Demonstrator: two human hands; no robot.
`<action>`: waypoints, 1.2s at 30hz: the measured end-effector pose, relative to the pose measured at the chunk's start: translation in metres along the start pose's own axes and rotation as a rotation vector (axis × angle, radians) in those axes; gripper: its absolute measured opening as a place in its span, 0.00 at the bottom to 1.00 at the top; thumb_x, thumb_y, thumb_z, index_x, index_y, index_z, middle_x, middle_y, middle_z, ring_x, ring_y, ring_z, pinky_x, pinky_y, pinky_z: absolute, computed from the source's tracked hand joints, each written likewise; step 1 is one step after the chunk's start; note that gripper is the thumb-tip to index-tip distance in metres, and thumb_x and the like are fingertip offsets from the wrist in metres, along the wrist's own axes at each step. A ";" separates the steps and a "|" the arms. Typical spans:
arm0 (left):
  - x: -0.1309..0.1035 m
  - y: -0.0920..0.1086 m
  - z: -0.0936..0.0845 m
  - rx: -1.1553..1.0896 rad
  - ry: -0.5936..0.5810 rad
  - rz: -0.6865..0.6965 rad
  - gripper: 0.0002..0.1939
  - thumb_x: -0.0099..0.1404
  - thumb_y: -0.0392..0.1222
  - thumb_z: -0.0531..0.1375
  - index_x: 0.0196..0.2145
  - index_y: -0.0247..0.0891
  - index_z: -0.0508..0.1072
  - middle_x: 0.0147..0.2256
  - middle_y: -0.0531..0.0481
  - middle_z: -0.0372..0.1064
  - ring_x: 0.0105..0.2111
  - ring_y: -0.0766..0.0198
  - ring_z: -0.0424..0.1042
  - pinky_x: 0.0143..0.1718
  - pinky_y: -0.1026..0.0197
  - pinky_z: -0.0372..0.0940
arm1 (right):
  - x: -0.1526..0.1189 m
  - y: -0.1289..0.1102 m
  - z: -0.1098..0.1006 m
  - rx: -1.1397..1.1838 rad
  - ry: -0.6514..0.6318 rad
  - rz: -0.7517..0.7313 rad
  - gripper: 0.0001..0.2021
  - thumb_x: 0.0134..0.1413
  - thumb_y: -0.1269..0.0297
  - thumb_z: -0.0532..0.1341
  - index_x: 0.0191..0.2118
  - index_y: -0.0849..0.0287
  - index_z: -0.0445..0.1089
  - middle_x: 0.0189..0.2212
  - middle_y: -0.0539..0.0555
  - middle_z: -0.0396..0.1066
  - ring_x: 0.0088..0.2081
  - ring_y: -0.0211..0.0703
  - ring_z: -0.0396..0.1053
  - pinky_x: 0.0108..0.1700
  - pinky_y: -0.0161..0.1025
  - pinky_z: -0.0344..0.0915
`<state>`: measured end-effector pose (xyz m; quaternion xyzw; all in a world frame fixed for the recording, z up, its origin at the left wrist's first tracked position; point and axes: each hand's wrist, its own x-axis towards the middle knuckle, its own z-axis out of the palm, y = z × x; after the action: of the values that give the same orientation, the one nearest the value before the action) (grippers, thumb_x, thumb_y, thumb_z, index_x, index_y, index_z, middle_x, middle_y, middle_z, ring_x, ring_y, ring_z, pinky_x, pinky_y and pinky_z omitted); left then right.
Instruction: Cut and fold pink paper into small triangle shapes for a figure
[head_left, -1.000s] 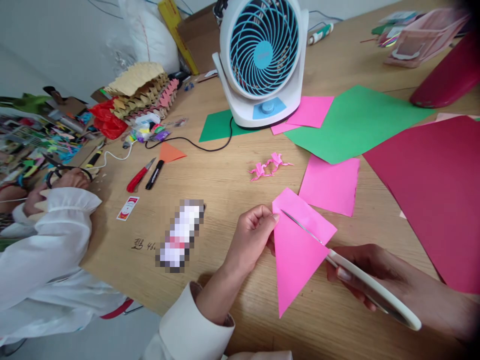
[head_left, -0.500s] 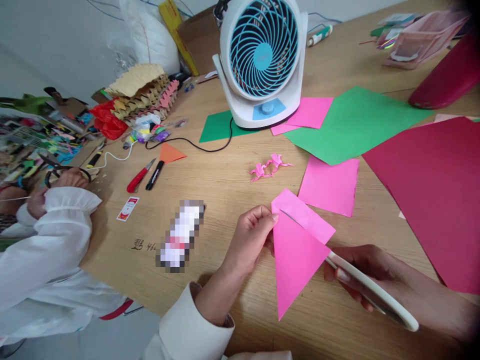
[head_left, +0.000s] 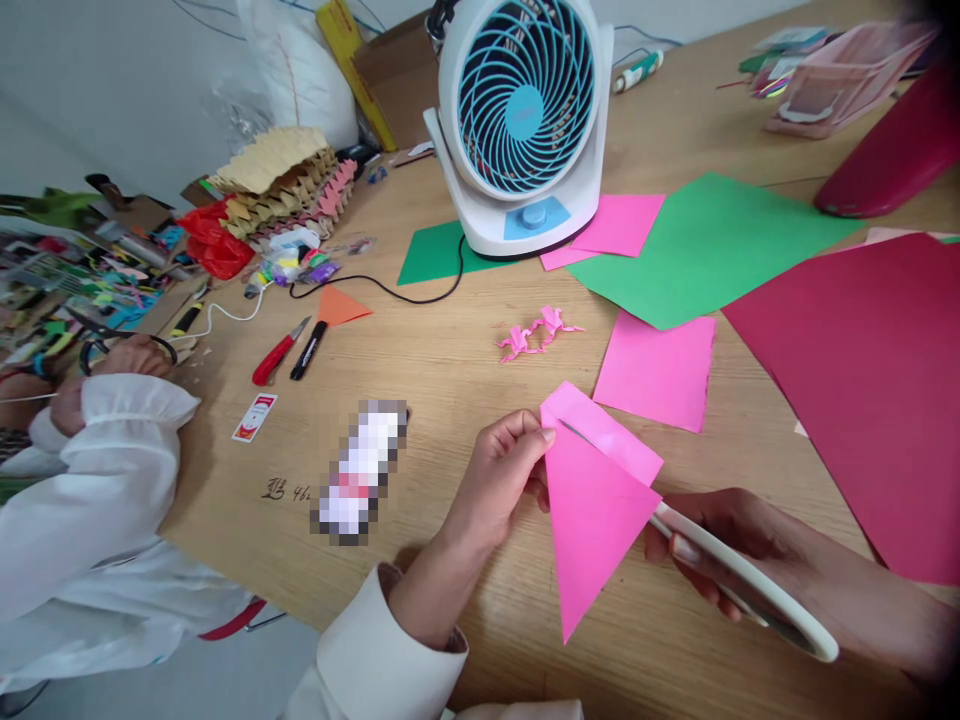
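At the lower middle of the head view, a folded pink paper [head_left: 596, 530] is held above a wooden table [head_left: 420, 370], its long point hanging down toward the table's near edge. By the left hand [head_left: 502, 475], its upper left edge is pinched, with that grip pressed together on the paper, thumb on top. By the right hand [head_left: 757, 550], a white-handled cutting tool [head_left: 750, 568] is grasped, with that grip clamped around the handle. The front of the tool is set at the paper's right side, and a thin grey sliver is seen along a slanting slit near the fold.

Just beyond the paper, a pink square [head_left: 656, 370] is laid flat, with two small pink paper figures [head_left: 536, 333] placed to its left. Farther right, a green sheet [head_left: 705, 250] is partly covered by a large dark red sheet [head_left: 855, 400]. A white and blue fan [head_left: 525, 115] is stood at the back. To the left, a blurred-out phone [head_left: 360, 470], a red-handled knife [head_left: 277, 358], a black marker [head_left: 307, 350] and an orange paper triangle [head_left: 343, 305] are spread about. At the far left, black scissors [head_left: 90, 324] are held by a co-worker's hand [head_left: 135, 358].
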<state>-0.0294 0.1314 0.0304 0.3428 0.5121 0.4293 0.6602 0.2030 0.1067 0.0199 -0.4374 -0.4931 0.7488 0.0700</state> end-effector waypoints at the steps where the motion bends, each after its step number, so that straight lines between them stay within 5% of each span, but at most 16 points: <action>1: 0.000 0.000 0.000 0.011 0.000 0.006 0.16 0.60 0.42 0.61 0.21 0.37 0.59 0.18 0.60 0.60 0.15 0.75 0.60 0.15 0.73 0.54 | 0.000 0.000 0.000 0.010 0.001 0.004 0.18 0.48 0.44 0.61 0.34 0.55 0.71 0.24 0.48 0.62 0.26 0.40 0.63 0.27 0.36 0.61; 11: 0.000 0.000 -0.001 -0.009 -0.094 -0.082 0.13 0.61 0.45 0.60 0.25 0.38 0.61 0.17 0.59 0.62 0.13 0.74 0.60 0.13 0.72 0.52 | -0.003 0.001 0.000 -0.041 0.021 -0.076 0.18 0.54 0.45 0.60 0.32 0.57 0.71 0.24 0.49 0.63 0.27 0.40 0.63 0.29 0.36 0.62; 28: 0.003 -0.002 -0.003 0.043 0.004 0.061 0.18 0.62 0.45 0.60 0.20 0.38 0.58 0.17 0.59 0.55 0.16 0.74 0.56 0.18 0.70 0.51 | -0.002 0.013 -0.005 0.007 0.009 0.057 0.20 0.54 0.42 0.61 0.41 0.54 0.72 0.29 0.48 0.65 0.30 0.41 0.66 0.32 0.37 0.63; 36: 0.001 -0.004 0.000 0.031 -0.015 0.030 0.18 0.60 0.46 0.60 0.19 0.38 0.58 0.17 0.59 0.56 0.16 0.74 0.56 0.18 0.70 0.52 | -0.002 0.001 0.000 -0.010 0.010 0.023 0.21 0.53 0.41 0.60 0.33 0.56 0.70 0.24 0.48 0.62 0.27 0.40 0.62 0.29 0.35 0.59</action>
<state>-0.0281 0.1311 0.0269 0.3638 0.5087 0.4286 0.6520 0.2045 0.1057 0.0204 -0.4470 -0.4914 0.7449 0.0618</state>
